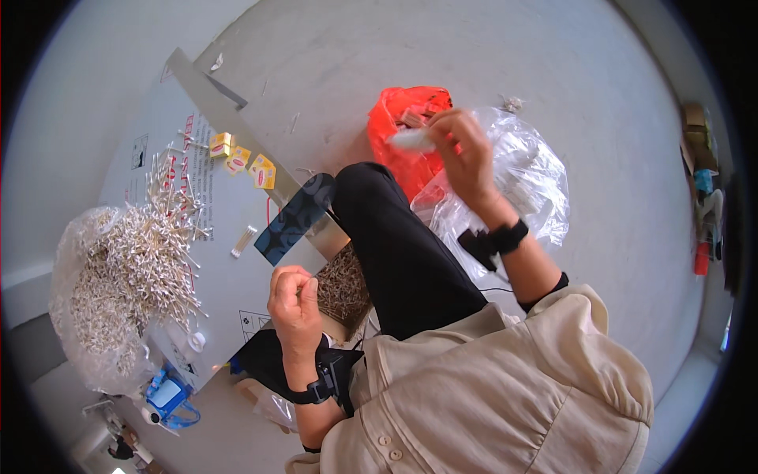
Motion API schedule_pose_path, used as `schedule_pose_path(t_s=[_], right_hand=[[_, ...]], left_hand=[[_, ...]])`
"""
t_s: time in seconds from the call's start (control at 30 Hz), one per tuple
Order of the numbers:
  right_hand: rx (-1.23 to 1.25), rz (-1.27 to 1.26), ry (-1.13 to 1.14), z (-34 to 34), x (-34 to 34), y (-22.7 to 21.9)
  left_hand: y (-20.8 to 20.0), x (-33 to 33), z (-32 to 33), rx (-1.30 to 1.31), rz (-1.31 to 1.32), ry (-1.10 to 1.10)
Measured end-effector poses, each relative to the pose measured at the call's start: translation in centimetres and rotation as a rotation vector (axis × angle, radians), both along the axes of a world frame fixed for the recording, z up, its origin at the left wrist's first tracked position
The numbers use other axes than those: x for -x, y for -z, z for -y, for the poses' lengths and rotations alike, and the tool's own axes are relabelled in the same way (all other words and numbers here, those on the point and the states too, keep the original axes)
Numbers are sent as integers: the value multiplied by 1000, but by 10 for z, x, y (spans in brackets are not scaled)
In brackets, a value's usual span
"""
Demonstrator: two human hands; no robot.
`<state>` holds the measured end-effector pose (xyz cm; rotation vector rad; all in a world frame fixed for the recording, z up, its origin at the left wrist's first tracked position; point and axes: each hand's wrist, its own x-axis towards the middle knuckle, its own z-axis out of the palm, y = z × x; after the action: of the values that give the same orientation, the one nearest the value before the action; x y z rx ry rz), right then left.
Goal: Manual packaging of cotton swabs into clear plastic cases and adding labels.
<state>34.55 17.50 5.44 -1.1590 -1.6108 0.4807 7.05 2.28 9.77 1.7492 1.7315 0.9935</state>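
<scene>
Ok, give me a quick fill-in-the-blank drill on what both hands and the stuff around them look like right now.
1. The right hand holds a small white packet over the ____ plastic bag.
2. The left hand is closed into a ____ above the flat cardboard sheet.
3. The heap of white swab sticks lies on the person's ____ side.
4. The small boxes on the cardboard are ____.

Missing words: orange; fist; left; yellow

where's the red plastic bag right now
In the head view the red plastic bag lies on the floor at upper centre, just beyond the person's black-trousered knee, under the right hand and beside the clear plastic bag.
</scene>
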Motion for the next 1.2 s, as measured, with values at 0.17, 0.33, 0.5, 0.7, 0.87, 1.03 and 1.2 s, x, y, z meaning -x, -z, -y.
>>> schedule_pose_path(t_s=[0.17, 0.33, 0.5, 0.7, 0.87, 1.03, 1.2], right_hand=[[71, 186, 90, -46, -28, 70], [275, 106, -42, -37, -19, 61], [346, 101, -279, -15, 49, 29], [298, 188, -529, 17, 117, -8], [355, 206, -711, 49, 169, -15], [397, 223, -814, 74, 205, -14], [427, 296, -849, 86, 222, -11]], left_hand=[[12, 24, 7, 138, 62, -80], [35, 68, 29, 145, 46, -230], [60, 155, 90, 63, 36, -758], [64, 270, 137, -5, -226, -1180], [89, 301, 124, 199, -487, -1025], [86, 297, 113, 237, -704, -961], [80, 309, 130, -29, -458, -935]])
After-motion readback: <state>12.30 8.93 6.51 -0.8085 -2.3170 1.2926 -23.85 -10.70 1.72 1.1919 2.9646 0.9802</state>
